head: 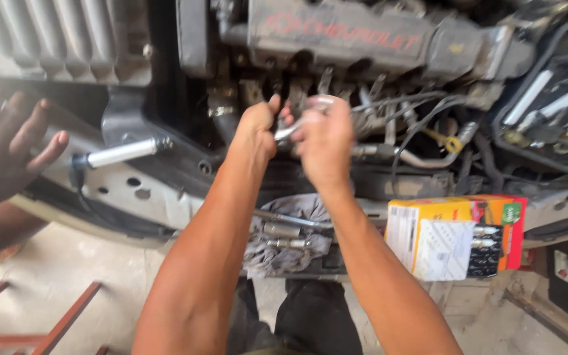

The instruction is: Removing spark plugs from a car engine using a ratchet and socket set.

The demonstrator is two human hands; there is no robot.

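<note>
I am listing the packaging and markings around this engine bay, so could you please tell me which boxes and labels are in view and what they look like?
Cardboard box: on the car's front edge, right of the right forearm; rectangular, yellow, white and orange-red, with pictured spark plugs.
Engine cover lettering: top centre; red on grey metal.
Small label: far right, on a dark part; white with red and green marks.

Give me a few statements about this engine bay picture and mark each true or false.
1. Both the left hand and the right hand grip a shiny metal tool. True.
2. The boxes on the car's front edge are blue. False: they are yellow and orange.
3. A grey rag with metal sockets on it lies below the hands. True.
4. Another person's hand holds the boxes. False: it is at far left, near a silver rod.
</note>
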